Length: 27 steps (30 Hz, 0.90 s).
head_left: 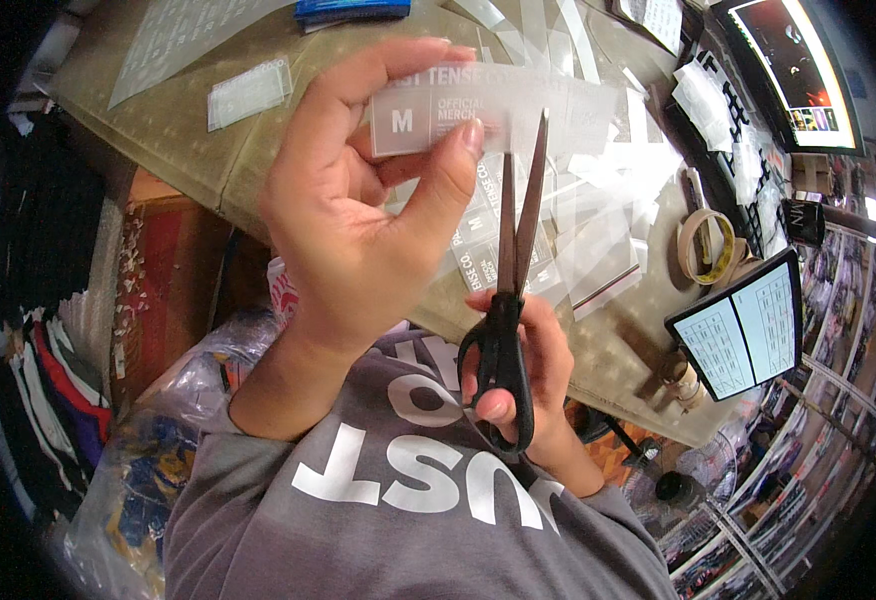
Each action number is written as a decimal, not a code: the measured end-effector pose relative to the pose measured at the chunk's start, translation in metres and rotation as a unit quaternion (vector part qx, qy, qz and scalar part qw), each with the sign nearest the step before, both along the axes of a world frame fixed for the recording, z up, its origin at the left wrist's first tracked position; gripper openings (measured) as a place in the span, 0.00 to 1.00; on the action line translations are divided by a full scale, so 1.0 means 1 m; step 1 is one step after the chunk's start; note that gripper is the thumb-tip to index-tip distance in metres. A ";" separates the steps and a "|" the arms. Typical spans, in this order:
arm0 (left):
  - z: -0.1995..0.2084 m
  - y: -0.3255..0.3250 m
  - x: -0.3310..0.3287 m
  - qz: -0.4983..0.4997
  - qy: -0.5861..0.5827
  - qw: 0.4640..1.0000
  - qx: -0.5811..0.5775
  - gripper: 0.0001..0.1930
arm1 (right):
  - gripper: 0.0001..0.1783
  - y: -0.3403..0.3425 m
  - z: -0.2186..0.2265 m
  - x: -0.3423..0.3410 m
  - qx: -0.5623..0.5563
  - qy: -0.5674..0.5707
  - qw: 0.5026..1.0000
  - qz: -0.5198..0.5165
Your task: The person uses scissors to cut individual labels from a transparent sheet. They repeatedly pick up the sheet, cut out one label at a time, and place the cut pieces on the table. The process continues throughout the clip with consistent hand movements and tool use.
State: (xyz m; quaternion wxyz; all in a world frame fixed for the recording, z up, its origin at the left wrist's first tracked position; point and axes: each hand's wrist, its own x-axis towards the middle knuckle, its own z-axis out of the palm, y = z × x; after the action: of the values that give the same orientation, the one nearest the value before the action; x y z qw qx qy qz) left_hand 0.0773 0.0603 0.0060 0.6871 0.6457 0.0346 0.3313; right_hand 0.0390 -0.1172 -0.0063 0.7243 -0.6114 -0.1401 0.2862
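Observation:
Between the thumb and fingers of my left hand (348,200) is a translucent printed label strip (403,125) with white lettering, held up over the table. My right hand (543,370) has its fingers through the handles of black-handled scissors (506,340). The scissor blades point up and stand slightly apart, their tips at the strip's right part; whether they touch it I cannot tell. Under the blades more printed transfer sheets (476,225) lie on the table. A small stack of cut labels (249,95) rests to the left of my left hand.
Clear film offcuts (598,215) litter the table (188,170). At the right are a tape roll (706,247), a tablet (743,325), a keyboard (728,105) and a monitor (793,60). A blue object (353,10) lies at the far edge. Plastic-wrapped goods (148,480) sit lower left.

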 end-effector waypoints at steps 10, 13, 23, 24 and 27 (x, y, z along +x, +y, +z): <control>0.005 0.001 -0.012 0.003 0.017 1.000 -0.021 0.21 | 0.42 0.025 0.002 0.013 -0.010 -0.031 0.999 -0.012; 0.003 0.003 -0.013 0.005 0.019 0.999 -0.028 0.21 | 0.42 0.027 0.001 0.013 -0.021 -0.050 0.999 -0.007; -0.001 0.007 -0.011 -0.002 0.031 0.999 -0.030 0.21 | 0.40 0.030 -0.002 0.010 -0.037 -0.038 0.998 -0.027; -0.003 0.008 -0.011 -0.004 0.030 0.999 -0.035 0.21 | 0.39 0.030 -0.003 0.008 -0.036 -0.037 0.998 -0.033; -0.007 0.008 -0.009 -0.001 0.038 0.999 -0.031 0.23 | 0.38 0.030 -0.005 0.007 -0.063 -0.031 0.997 -0.033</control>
State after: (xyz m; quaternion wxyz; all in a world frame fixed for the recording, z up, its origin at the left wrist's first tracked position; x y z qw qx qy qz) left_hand 0.0686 0.0688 -0.0013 0.7051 0.6365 0.0709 0.3046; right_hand 0.0458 -0.0875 -0.0115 0.6890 -0.6686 -0.1240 0.2508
